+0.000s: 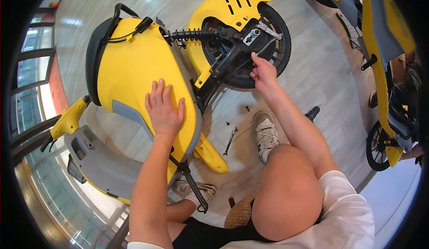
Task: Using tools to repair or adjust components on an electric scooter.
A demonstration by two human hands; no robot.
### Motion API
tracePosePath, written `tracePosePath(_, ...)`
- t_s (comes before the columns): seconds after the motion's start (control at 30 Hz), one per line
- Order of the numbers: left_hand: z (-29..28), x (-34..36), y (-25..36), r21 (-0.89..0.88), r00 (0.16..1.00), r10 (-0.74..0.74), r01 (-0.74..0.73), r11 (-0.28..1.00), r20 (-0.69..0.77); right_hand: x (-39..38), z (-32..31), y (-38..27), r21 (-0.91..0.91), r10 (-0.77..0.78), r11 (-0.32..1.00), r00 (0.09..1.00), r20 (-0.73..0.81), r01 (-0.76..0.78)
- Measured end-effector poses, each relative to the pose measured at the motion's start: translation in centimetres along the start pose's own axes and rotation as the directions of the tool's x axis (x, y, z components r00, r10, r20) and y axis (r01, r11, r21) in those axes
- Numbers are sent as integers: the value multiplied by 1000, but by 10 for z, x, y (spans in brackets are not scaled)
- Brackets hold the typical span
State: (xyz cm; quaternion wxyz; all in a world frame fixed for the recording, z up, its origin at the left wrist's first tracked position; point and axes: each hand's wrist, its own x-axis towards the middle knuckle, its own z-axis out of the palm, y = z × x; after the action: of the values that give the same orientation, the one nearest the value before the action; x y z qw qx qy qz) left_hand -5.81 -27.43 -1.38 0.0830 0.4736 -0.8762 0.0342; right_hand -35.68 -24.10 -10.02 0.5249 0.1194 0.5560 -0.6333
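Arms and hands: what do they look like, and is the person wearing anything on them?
Both forearms are bare, with no gloves, watch or rings visible on the left hand or right hand. A white short sleeve shows on the right arm; another white edge shows at the left.

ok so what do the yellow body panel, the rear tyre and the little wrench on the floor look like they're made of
Yellow body panel, under the flat left hand: looks like glossy moulded plastic, smooth with soft highlights.
Rear tyre, near the right hand: matt black, probably rubber; tread too blurred to confirm.
Wrench on the floor: thin, grey and shiny, likely bare metal.
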Motion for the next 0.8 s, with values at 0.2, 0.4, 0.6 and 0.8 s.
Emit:
tracePosePath(0.2, -2, 3, 4, -3, 1000, 2, -2, 1000, 0, 7, -4, -5, -11, -9, 1000, 1000, -10, 9)
tracePosePath(0.4, -2, 3, 4, 5, 1000, 4, -4, 1000, 1, 11, -5, 2, 26, -82, 996, 996, 28, 81)
tracePosePath(0.6, 1, 2, 4, 19, 1000, 9, -9, 1000, 12, 11, -7, 8, 34, -116, 993, 992, 40, 115)
tracePosePath(0.8, -1, 2, 5, 39, 1000, 18, -18, 999, 1, 6, -5, 4, -40, -119, 992, 993, -26, 118)
